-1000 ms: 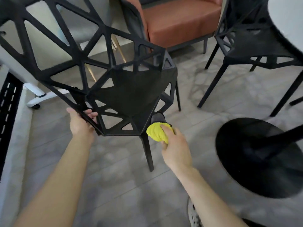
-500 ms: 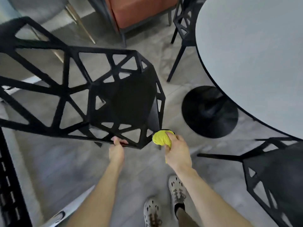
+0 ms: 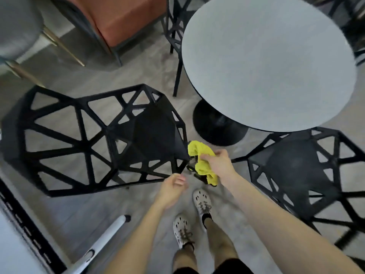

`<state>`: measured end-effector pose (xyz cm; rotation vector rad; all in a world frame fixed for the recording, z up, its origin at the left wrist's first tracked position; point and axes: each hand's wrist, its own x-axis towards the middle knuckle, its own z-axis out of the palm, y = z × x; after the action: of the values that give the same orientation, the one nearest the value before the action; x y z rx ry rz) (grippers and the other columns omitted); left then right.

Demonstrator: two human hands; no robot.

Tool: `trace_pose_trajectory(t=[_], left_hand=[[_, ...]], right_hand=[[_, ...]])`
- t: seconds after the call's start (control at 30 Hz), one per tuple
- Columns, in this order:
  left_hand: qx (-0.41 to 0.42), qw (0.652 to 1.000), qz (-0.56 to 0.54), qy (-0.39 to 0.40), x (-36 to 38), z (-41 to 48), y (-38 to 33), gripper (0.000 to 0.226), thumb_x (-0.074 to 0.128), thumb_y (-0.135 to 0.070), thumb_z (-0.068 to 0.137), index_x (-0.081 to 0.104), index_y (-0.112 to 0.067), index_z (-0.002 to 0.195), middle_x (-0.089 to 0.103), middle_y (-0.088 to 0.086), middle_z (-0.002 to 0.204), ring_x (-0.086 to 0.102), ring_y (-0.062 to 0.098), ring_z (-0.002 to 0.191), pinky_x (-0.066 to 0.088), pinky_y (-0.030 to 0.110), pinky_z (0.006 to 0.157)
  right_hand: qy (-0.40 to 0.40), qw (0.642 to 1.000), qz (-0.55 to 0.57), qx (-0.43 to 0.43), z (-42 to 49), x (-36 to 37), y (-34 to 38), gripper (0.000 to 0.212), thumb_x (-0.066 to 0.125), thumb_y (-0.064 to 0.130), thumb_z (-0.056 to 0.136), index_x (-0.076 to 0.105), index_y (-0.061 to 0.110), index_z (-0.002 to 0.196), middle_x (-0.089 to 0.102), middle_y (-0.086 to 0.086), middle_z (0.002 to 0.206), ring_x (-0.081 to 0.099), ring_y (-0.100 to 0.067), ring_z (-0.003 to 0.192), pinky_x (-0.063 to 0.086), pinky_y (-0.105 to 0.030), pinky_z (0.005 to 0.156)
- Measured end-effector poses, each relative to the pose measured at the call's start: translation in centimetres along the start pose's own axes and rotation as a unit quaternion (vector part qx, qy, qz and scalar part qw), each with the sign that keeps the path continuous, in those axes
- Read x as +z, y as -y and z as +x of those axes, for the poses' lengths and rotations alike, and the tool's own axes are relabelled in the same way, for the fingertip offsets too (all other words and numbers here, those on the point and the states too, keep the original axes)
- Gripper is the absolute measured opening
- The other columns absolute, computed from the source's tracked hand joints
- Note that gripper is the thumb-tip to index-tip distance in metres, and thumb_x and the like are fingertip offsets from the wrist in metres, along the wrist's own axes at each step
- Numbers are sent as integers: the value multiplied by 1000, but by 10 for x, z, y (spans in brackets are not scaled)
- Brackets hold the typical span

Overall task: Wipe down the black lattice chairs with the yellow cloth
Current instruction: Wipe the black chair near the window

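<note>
A black lattice chair (image 3: 94,139) stands left of centre, its seat pointing right. My right hand (image 3: 219,165) grips the bunched yellow cloth (image 3: 199,157) against the seat's front right corner and the leg below it. My left hand (image 3: 172,187) hangs just off the seat's near edge with fingers loosely curled, holding nothing. A second black lattice chair (image 3: 302,171) stands at the right, partly under the table. A third black chair (image 3: 173,26) shows behind the table.
A round grey table (image 3: 272,62) on a black pedestal base (image 3: 215,127) fills the upper right. An orange armchair (image 3: 122,18) and a grey seat with brass legs (image 3: 17,26) stand at the back. A white leg (image 3: 106,236) lies lower left. My feet (image 3: 191,212) stand between the chairs.
My left hand has let go of the seat's near edge. The view has risen and swung right. The cloth has loosened and now hangs down over the chair's front leg.
</note>
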<state>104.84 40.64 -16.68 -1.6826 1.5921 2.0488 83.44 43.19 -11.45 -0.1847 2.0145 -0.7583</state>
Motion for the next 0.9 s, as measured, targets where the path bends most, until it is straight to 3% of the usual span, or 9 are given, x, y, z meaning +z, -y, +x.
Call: trace_pose_trajectory(t=[0.1,0.2,0.33,0.43,0.5,0.6,0.73,0.8,0.9], left_hand=[[139,989,40,26,7,-54,-61,55,90,-32,87,65,-30,135,71,-12,125,67,4,116,54,16,94],[193,974,94,74,22,-79,-109,52,92,-37,87,68,-35,134,76,-13,123,68,2,117,55,21,99],[219,964,129,74,59,-107,-155,25,75,-42,87,77,-42,112,81,-12,105,75,6,100,59,35,95],[216,967,121,59,93,-127,-180,24,62,-34,91,79,-45,104,82,-12,102,76,11,99,60,41,96],[202,967,109,109,116,-141,-194,28,63,-34,95,78,-45,117,82,-11,113,75,18,115,60,44,100],[209,942,156,212,161,-164,-204,59,81,-30,88,62,-36,144,76,-11,132,70,13,127,57,38,106],[290,916,263,91,248,-185,-216,38,67,-27,83,72,-31,121,81,-13,104,76,12,100,62,47,93],[326,900,284,48,293,-199,-225,21,67,-28,88,76,-33,106,79,-13,96,74,10,94,61,43,88],[353,884,307,-1,349,-217,-237,12,73,-25,94,78,-35,98,79,-18,92,72,2,90,55,29,80]], right_hand=[[25,993,105,44,-39,-34,-6,56,78,48,83,53,18,124,71,-9,118,73,-25,102,63,-45,85],[148,962,219,68,-80,-67,-12,53,62,52,100,65,14,136,76,-12,119,75,-30,97,57,-38,71],[244,931,269,45,-136,-113,-26,58,57,71,95,73,28,131,67,-22,135,65,-40,124,46,-56,115],[182,950,252,16,-178,-154,-40,38,61,59,98,80,28,109,76,-17,116,70,-32,106,51,-51,111],[106,981,161,-30,-197,-182,-51,37,60,58,98,77,26,102,80,-2,100,74,-23,93,58,-44,95],[-13,997,34,-69,-211,-229,-71,46,49,62,99,75,24,100,77,2,101,71,-20,98,55,-46,97],[-16,992,107,-61,-223,-309,-117,46,66,68,89,78,26,100,79,7,101,72,-12,98,56,-37,95],[-33,993,48,-103,-231,-354,-149,50,76,64,78,67,27,110,74,8,103,70,-14,98,55,-35,83],[-116,981,-88,-129,-234,-432,-203,34,67,37,89,50,20,113,64,2,95,64,-25,93,46,-40,71]])
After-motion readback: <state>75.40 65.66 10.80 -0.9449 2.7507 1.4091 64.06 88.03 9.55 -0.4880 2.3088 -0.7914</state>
